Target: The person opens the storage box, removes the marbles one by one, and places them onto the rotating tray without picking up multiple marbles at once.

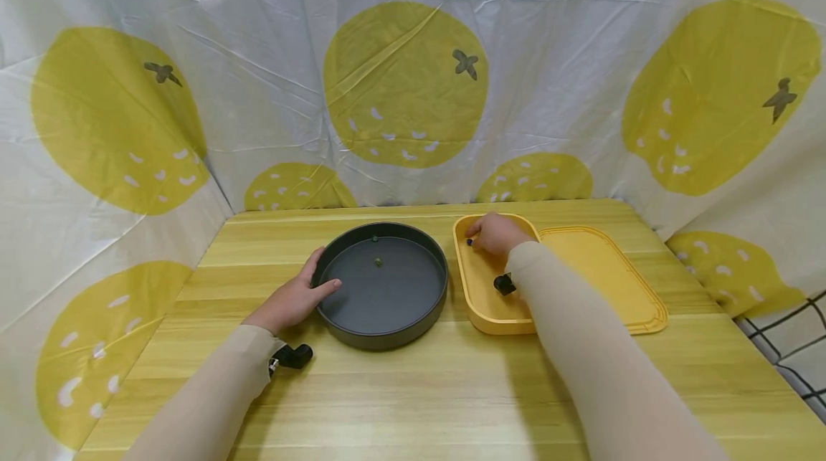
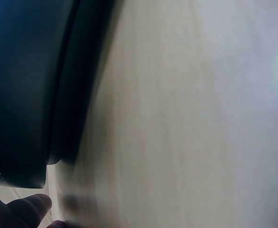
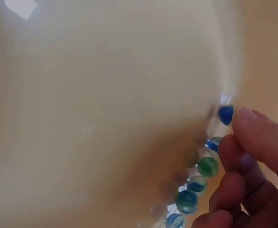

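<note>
My left hand (image 1: 293, 300) holds the left side of a round dark grey pan (image 1: 387, 340), thumb over the rim and fingers along the outside. Inside the pan lie two small marbles, a dark green one (image 1: 375, 239) by the far wall and an olive one (image 1: 378, 262). My right hand (image 1: 500, 235) reaches down into a yellow rectangular box (image 1: 487, 303). In the right wrist view its thumb and finger pinch a dark blue marble (image 3: 226, 114). Several more glass marbles, among them a green one (image 3: 208, 166), line the box's edge beside the curled fingers.
A flat yellow lid (image 1: 594, 267) lies to the right of the box, partly behind my right forearm. All of it stands on a wood-grain table (image 1: 400, 404). A white curtain with yellow fruit (image 1: 406, 88) hangs behind the table's far edge.
</note>
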Available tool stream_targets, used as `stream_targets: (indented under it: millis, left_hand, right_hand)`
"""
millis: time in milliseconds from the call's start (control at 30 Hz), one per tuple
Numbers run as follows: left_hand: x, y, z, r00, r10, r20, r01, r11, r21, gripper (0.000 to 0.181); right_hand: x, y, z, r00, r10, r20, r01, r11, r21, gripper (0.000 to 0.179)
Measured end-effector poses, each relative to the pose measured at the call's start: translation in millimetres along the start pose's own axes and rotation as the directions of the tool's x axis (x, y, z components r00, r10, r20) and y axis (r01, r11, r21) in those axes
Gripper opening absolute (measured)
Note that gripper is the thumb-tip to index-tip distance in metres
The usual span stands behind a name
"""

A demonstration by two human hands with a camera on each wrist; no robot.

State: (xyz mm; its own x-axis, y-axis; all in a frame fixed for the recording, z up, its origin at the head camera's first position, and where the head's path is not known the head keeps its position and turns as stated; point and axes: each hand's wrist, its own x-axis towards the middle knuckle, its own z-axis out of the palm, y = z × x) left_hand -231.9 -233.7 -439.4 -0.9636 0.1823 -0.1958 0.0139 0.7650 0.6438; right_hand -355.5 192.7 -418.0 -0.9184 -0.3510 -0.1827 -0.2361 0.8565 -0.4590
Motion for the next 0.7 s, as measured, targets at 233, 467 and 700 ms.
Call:
stream_targets:
  millis: [233, 467, 700]
  left_hand:
    - [-0.4, 0.6, -0.4, 1.0, 0.002, -0.002, -0.002, 1.0, -0.001, 0.094]
    - [-0.3, 1.3, -0.6, 1.0, 0.0, -0.004, 0.0, 1.0, 0.004, 0.094]
    - [-0.2, 0.5, -0.7, 1.0, -0.005, -0.004, 0.005, 1.0, 0.002, 0.093]
  right_hand:
    - [2.9, -4.3, 4.6, 0.998, -0.058, -0.001, 0.057, 0.988, -0.141, 0.026]
    - [2.2, -3.5, 4.4, 0.999, -0.052, -0.005, 0.051, 0.994, -0.098, 0.025]
    - [-0.5, -12.5, -7.3, 0.999, 0.011, -0.032, -0.007, 0.991, 0.135, 0.032]
